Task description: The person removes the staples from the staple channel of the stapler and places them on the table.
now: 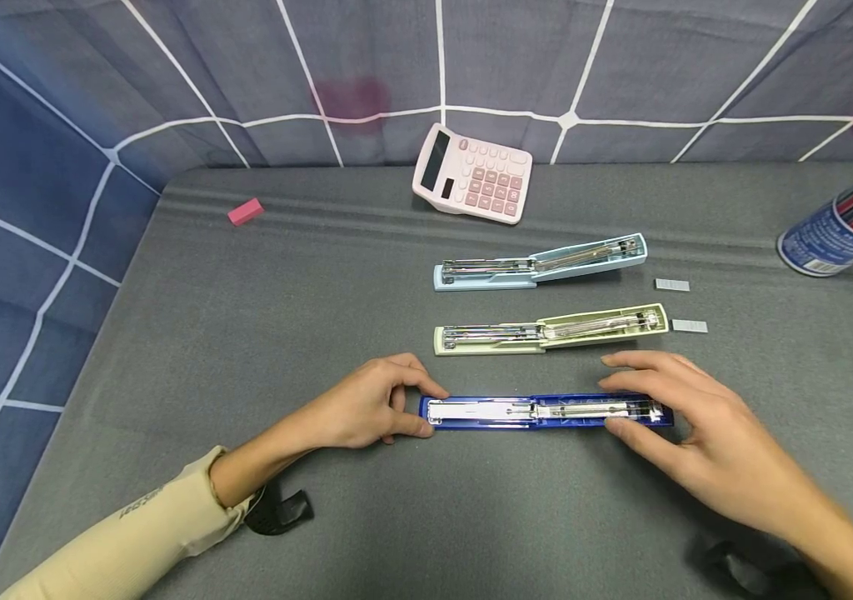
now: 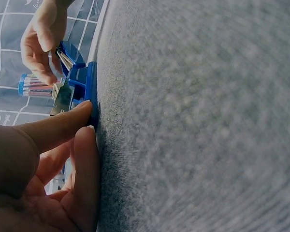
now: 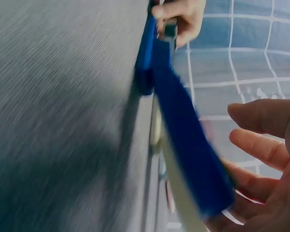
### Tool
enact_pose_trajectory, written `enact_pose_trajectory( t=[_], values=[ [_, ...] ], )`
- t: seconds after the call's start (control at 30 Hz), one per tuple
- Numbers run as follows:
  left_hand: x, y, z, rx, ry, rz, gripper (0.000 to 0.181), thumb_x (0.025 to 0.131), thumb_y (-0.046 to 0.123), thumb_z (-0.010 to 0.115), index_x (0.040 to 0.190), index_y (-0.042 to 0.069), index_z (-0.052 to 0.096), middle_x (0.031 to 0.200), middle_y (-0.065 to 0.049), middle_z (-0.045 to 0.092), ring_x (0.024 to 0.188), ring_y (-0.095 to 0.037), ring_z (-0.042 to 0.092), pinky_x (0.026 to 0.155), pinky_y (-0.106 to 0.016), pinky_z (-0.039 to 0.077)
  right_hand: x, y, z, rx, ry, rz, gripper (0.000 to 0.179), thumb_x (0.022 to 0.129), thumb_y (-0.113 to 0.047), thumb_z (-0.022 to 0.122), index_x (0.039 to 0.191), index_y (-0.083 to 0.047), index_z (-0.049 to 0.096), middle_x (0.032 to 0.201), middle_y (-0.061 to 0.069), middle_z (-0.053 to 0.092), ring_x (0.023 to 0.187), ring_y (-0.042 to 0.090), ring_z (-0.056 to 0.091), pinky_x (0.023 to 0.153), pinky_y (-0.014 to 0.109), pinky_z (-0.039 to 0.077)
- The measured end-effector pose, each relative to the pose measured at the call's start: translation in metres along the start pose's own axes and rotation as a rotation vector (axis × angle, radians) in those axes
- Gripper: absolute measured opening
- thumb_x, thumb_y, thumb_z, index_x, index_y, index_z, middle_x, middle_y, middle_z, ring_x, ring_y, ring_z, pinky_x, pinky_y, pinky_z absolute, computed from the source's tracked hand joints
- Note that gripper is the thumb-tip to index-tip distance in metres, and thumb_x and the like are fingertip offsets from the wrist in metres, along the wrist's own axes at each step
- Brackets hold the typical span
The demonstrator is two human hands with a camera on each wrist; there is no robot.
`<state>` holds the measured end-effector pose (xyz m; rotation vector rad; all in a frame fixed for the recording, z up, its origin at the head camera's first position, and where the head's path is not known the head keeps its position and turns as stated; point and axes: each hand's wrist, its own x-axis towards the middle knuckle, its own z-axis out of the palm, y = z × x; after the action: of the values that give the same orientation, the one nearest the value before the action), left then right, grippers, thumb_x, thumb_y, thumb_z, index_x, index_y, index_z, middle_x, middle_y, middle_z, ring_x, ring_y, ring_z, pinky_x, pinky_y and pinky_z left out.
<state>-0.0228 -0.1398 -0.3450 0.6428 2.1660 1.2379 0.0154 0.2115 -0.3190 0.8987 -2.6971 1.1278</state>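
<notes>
A dark blue stapler lies unfolded on the grey table, its metal rail and inner side showing. My left hand pinches its left end between thumb and fingers. Around the right end of the raised blue lid is my right hand, fingers loosely spread; in the right wrist view the thumb stands apart from the lid, and whether the lower fingers touch it is hard to tell. Behind lie a pale green stapler and a light blue stapler, both opened out the same way.
Small staple strips lie right of the two rear staplers: one strip and another strip. A pink calculator sits at the back, a pink block at back left. A tin of coloured pencils stands at right, before a checked curtain.
</notes>
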Motion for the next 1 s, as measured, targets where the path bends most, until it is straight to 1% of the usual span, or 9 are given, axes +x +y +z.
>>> enact_pose_trajectory(
  t=[0.13, 0.23, 0.37, 0.5, 0.57, 0.67, 0.8, 1.0],
  values=[
    [0.0, -0.001, -0.001, -0.001, 0.0, 0.0, 0.035, 0.081, 0.006, 0.082, 0.114, 0.007, 0.072, 0.101, 0.0, 0.058, 0.046, -0.011, 0.054, 0.047, -0.028, 0.053, 0.012, -0.012, 0.007, 0.034, -0.006, -0.061, 0.036, 0.082, -0.012, 0.081, 0.115, -0.021, 0.069, 0.125, -0.002, 0.06, 0.115, 0.012, 0.054, 0.096, 0.015, 0.036],
    [0.0, 0.0, -0.001, 0.0, -0.001, -0.005, 0.035, 0.08, 0.005, 0.082, 0.114, 0.007, 0.073, 0.101, 0.0, 0.058, 0.046, -0.011, 0.054, 0.046, -0.028, 0.052, 0.023, -0.021, 0.016, 0.058, -0.029, -0.09, 0.032, 0.086, -0.017, 0.078, 0.116, -0.023, 0.068, 0.127, -0.005, 0.06, 0.115, 0.012, 0.055, 0.095, 0.017, 0.039],
    [0.002, 0.0, 0.0, -0.004, -0.005, -0.009, 0.035, 0.08, 0.005, 0.083, 0.113, 0.007, 0.073, 0.1, 0.0, 0.058, 0.046, -0.011, 0.054, 0.045, -0.029, 0.052, 0.036, -0.031, 0.032, 0.096, -0.077, -0.107, 0.03, 0.085, -0.01, 0.078, 0.111, -0.02, 0.068, 0.126, -0.006, 0.059, 0.112, 0.011, 0.056, 0.089, 0.025, 0.046],
    [0.002, 0.0, -0.001, -0.006, -0.014, -0.019, 0.034, 0.08, 0.006, 0.082, 0.113, 0.008, 0.073, 0.099, 0.0, 0.058, 0.047, -0.012, 0.054, 0.045, -0.029, 0.052, 0.045, -0.037, 0.052, 0.085, -0.147, -0.12, 0.021, 0.087, -0.012, 0.075, 0.107, -0.017, 0.069, 0.125, -0.003, 0.06, 0.114, 0.012, 0.055, 0.087, 0.036, 0.05],
    [0.002, 0.0, -0.001, -0.006, -0.016, -0.019, 0.034, 0.081, 0.006, 0.082, 0.113, 0.008, 0.073, 0.1, 0.0, 0.058, 0.047, -0.012, 0.054, 0.045, -0.029, 0.052, 0.048, -0.038, 0.061, 0.058, -0.19, -0.12, 0.018, 0.089, -0.015, 0.074, 0.107, -0.016, 0.07, 0.127, -0.001, 0.06, 0.117, 0.014, 0.054, 0.091, 0.042, 0.05],
    [0.001, 0.0, -0.001, -0.007, -0.015, -0.013, 0.034, 0.08, 0.006, 0.082, 0.112, 0.007, 0.072, 0.1, 0.0, 0.058, 0.047, -0.012, 0.054, 0.045, -0.029, 0.053, 0.051, -0.039, 0.07, 0.003, -0.237, -0.129, 0.02, 0.089, -0.017, 0.075, 0.108, -0.014, 0.071, 0.129, 0.001, 0.06, 0.122, 0.018, 0.053, 0.098, 0.046, 0.047],
    [0.001, 0.0, -0.001, -0.008, -0.014, -0.007, 0.034, 0.08, 0.006, 0.083, 0.112, 0.007, 0.072, 0.1, 0.0, 0.058, 0.048, -0.012, 0.054, 0.045, -0.029, 0.053, 0.052, -0.037, 0.076, -0.042, -0.252, -0.141, 0.019, 0.088, -0.018, 0.076, 0.106, -0.012, 0.072, 0.129, 0.004, 0.06, 0.122, 0.022, 0.054, 0.1, 0.048, 0.045],
    [0.001, -0.001, -0.001, -0.019, -0.012, -0.004, 0.034, 0.08, 0.006, 0.082, 0.112, 0.007, 0.072, 0.1, 0.0, 0.058, 0.048, -0.012, 0.054, 0.044, -0.029, 0.053, 0.055, -0.033, 0.076, -0.012, -0.268, -0.091, 0.015, 0.088, -0.018, 0.076, 0.102, -0.013, 0.073, 0.129, 0.005, 0.061, 0.122, 0.021, 0.054, 0.1, 0.048, 0.046]
  ],
)
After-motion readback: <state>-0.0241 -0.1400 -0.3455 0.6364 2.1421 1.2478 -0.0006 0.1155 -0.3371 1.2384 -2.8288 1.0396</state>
